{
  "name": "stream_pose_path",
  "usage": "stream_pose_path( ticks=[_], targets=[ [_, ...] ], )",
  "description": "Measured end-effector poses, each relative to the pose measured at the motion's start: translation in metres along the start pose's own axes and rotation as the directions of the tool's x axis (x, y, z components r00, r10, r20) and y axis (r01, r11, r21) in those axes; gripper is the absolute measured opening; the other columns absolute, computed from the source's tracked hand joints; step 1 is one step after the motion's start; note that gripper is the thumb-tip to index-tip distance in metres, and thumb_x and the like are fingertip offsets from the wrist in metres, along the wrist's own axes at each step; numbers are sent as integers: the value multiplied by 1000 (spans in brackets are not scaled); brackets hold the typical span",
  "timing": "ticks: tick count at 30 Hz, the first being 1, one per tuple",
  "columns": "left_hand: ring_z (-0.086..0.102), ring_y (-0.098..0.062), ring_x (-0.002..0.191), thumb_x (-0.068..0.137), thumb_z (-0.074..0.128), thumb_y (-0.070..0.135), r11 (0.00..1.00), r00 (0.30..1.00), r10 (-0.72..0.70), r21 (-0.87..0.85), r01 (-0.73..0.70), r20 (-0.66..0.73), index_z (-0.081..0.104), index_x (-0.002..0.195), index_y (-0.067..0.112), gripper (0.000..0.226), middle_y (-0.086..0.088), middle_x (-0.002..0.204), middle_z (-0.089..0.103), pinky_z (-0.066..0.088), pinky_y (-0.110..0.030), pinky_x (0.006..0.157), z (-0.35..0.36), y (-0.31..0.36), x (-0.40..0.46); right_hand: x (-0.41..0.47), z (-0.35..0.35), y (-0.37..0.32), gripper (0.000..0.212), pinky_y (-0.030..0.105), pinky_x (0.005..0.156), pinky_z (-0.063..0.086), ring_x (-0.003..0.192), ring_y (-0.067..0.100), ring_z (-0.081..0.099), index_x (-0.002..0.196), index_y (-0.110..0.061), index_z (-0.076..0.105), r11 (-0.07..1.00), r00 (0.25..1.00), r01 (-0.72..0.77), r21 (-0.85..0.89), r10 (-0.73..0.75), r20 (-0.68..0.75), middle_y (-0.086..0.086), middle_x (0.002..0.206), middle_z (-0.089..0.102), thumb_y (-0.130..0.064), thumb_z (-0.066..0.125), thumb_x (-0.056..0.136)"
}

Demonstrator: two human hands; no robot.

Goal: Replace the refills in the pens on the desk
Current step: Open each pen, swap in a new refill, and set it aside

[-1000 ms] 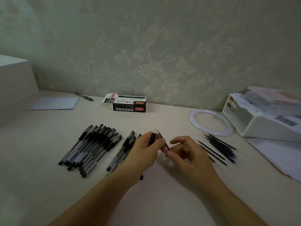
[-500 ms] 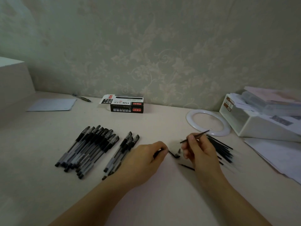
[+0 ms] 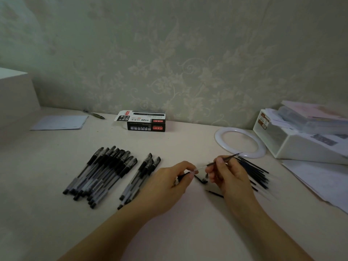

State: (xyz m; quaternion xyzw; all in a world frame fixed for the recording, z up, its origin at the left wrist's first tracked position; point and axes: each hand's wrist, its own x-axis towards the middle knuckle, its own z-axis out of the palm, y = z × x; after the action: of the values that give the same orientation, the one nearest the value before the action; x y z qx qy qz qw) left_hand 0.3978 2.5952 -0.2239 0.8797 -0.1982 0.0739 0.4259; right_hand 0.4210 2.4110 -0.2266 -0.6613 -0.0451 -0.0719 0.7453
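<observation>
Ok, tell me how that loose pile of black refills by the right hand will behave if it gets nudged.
The refills are thin round rods lying loose on the smooth desk, so they would probably roll and fan apart. They look very light, so a brush from the right hand could likely scatter them. They are probably slightly bendy, being so slender.

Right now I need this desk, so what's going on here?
A person is swapping pen refills. The left hand grips a pen barrel, while the right hand pinches a thin refill, its end at the barrel's mouth. Capped pens lie left; loose refills lie right.
</observation>
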Motion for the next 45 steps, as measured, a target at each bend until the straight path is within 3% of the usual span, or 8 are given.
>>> stream_pose_path(
  ticks=[18, 27, 32, 35, 37, 40, 42, 45],
  targets=[
    [58, -19, 63, 99, 43, 41, 996, 1000, 18, -89, -16, 19, 56, 107, 43, 15, 7, 68, 59, 52, -48, 65, -1, -2, 1, 0, -2, 0, 16, 21, 62, 54, 61, 11, 59, 93, -6, 59, 998, 1000, -8, 55, 7, 22, 10, 76, 72, -17, 50, 100],
    [61, -24, 66, 97, 46, 42, 984, 998, 55, -172, -50, 24, 45, 113, 40, 16, 8, 69, 60, 52, -51, 66, 2, 0, 0, -11, 5, -4, 10, 15, 63, 48, 67, 5, 63, 84, -32, 74, 953, 958, 135, -272, -56, 280, -2, 74, 71, -36, 65, 86],
    [46, -5, 51, 100, 47, 31, 973, 992, 96, -204, -111, -82, 43, 123, 37, 24, 4, 66, 59, 38, -18, 51, -1, 1, 1, -11, 3, -5, 23, 15, 63, 49, 70, 5, 61, 88, -33, 70, 919, 965, 216, -330, -149, 216, -10, 78, 68, -53, 59, 85],
    [45, -1, 49, 100, 46, 28, 978, 991, 81, -182, -100, -110, 46, 123, 36, 24, 7, 64, 57, 35, -13, 51, -3, 0, 2, -6, -2, -3, 20, 26, 65, 55, 72, 3, 62, 85, -33, 68, 896, 982, 191, -400, -179, 65, -13, 78, 67, -49, 56, 88],
    [46, -1, 50, 100, 45, 30, 986, 992, 63, -148, -79, -110, 47, 121, 39, 23, 8, 64, 56, 36, -14, 51, -3, -2, 2, -1, -9, 0, 15, 34, 72, 55, 79, 3, 62, 86, -30, 67, 861, 977, 172, -480, -213, -32, -14, 82, 67, -39, 57, 94],
    [51, -6, 54, 100, 44, 35, 997, 994, 57, -45, -61, -94, 47, 117, 44, 20, 7, 66, 56, 43, -23, 51, -2, -4, 1, 5, -21, 4, 7, 19, 78, 45, 91, 5, 59, 94, -26, 65, 764, 940, 210, -611, -330, -89, -10, 95, 64, -24, 58, 95],
    [55, -13, 57, 99, 42, 38, 998, 995, 53, 48, -49, -84, 48, 115, 44, 17, 3, 67, 57, 49, -36, 56, -2, -6, 0, 5, -24, 4, 7, 11, 75, 40, 92, 4, 57, 96, -30, 65, 710, 931, 235, -664, -362, -58, -11, 98, 61, -24, 64, 91],
    [58, -18, 61, 100, 42, 39, 993, 996, 36, 111, -26, -82, 49, 112, 42, 15, -2, 66, 59, 50, -46, 62, -2, -8, 0, 4, -19, 6, 14, 22, 76, 40, 90, 1, 54, 92, -37, 67, 626, 938, 284, -726, -339, 75, -16, 88, 60, -30, 74, 82]
  ],
)
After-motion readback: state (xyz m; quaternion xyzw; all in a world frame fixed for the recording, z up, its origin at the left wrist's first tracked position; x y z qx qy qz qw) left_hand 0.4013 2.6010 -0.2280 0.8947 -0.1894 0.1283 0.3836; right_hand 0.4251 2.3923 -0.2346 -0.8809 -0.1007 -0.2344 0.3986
